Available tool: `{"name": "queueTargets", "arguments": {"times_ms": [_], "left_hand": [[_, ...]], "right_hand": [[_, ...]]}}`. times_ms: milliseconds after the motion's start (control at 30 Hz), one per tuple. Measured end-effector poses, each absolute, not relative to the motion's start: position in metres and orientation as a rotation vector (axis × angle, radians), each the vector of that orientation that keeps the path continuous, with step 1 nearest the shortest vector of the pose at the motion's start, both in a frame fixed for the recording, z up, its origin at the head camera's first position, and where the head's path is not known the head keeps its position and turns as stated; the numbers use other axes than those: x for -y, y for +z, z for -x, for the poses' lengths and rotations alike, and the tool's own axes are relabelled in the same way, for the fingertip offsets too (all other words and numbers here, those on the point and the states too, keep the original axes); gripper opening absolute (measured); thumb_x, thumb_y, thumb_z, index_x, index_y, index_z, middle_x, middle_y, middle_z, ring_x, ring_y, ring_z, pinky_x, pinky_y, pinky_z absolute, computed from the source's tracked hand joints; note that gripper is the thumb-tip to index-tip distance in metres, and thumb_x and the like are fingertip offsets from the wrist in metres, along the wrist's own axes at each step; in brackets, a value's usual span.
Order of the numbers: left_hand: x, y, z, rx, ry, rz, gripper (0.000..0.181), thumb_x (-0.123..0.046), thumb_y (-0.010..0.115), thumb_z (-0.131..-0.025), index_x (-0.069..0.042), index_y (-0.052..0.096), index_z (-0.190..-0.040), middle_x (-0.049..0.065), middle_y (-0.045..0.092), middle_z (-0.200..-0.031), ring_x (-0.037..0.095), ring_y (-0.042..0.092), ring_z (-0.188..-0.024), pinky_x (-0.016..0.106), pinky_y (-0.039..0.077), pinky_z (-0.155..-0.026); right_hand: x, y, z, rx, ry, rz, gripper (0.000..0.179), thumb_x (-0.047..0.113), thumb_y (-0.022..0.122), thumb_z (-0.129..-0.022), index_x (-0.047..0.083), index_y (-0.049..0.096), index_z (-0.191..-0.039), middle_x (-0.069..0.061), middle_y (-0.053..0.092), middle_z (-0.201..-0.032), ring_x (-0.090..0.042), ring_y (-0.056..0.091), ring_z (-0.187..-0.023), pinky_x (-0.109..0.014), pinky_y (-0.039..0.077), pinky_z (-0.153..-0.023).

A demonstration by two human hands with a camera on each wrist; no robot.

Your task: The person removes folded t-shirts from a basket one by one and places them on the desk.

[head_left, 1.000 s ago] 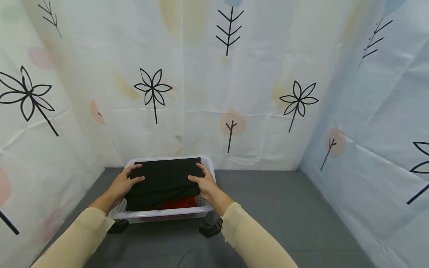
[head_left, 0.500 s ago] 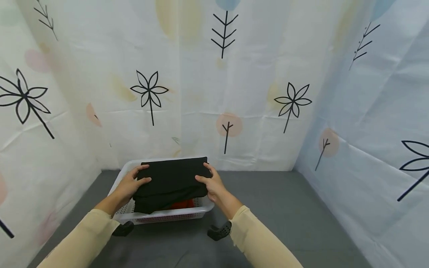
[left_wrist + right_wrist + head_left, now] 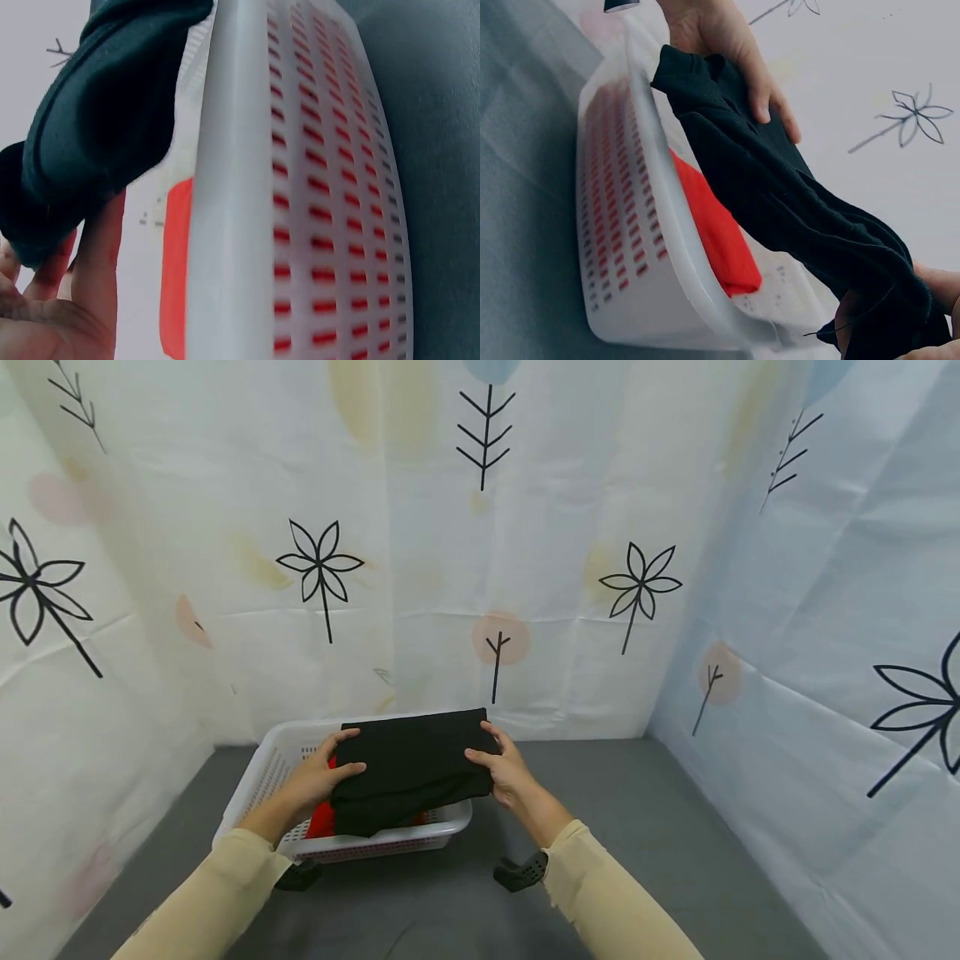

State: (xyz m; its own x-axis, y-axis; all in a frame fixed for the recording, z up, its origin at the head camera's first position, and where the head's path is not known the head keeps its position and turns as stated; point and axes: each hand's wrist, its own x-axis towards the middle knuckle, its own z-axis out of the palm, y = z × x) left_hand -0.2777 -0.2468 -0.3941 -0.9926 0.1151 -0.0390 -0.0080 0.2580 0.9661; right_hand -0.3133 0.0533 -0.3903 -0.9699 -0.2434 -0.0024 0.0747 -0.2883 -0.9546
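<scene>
A folded black garment (image 3: 412,760) is held between both hands, over the right part of a white plastic basket (image 3: 258,777). My left hand (image 3: 311,781) grips its left edge, thumb on top and the other fingers reaching beneath. On the opposite edge my right hand (image 3: 513,777) holds it the same way, past the basket's right rim. The right wrist view shows the garment (image 3: 742,172) raised above the rim, its loose layers sagging. Inside the basket lies a folded red cloth (image 3: 716,229), partly covered by the garment in the head view.
The basket stands on a grey tabletop (image 3: 585,827) against a white printed curtain (image 3: 427,552), which also closes off both sides. Black wrist devices (image 3: 521,871) hang below the forearms, near the basket's front.
Both hands have carried the black garment to the right relative to the basket, past its right rim. More of the red cloth and the basket's left side show. The view has turned slightly right.
</scene>
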Motion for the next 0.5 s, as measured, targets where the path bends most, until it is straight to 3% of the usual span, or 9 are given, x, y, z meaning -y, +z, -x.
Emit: {"name": "queueTargets", "arguments": {"times_ms": [267,500], "left_hand": [[0.219,-0.391,0.288,-2.380,1.872,-0.190,0.074,-0.019,0.064,-0.096,-0.020,0.022,-0.156,0.022,0.027,-0.155,0.038,0.054,-0.121,0.046,0.053,-0.094],[0.200,-0.389,0.296,-2.421,1.859,-0.214,0.073,-0.014,0.065,-0.095,-0.017,0.025,-0.155,0.023,0.025,-0.157,0.037,0.057,-0.117,0.047,0.054,-0.093]], "right_hand": [[-0.088,-0.389,0.313,-1.723,-2.390,0.187,0.063,-0.006,0.054,-0.095,0.009,0.031,-0.152,-0.024,0.036,-0.151,-0.014,0.066,-0.091,-0.028,0.057,-0.072],[-0.110,-0.387,0.314,-1.737,-2.382,0.161,0.065,-0.007,0.053,-0.096,0.012,0.030,-0.153,-0.022,0.034,-0.153,-0.012,0.066,-0.089,-0.027,0.056,-0.073]]}}
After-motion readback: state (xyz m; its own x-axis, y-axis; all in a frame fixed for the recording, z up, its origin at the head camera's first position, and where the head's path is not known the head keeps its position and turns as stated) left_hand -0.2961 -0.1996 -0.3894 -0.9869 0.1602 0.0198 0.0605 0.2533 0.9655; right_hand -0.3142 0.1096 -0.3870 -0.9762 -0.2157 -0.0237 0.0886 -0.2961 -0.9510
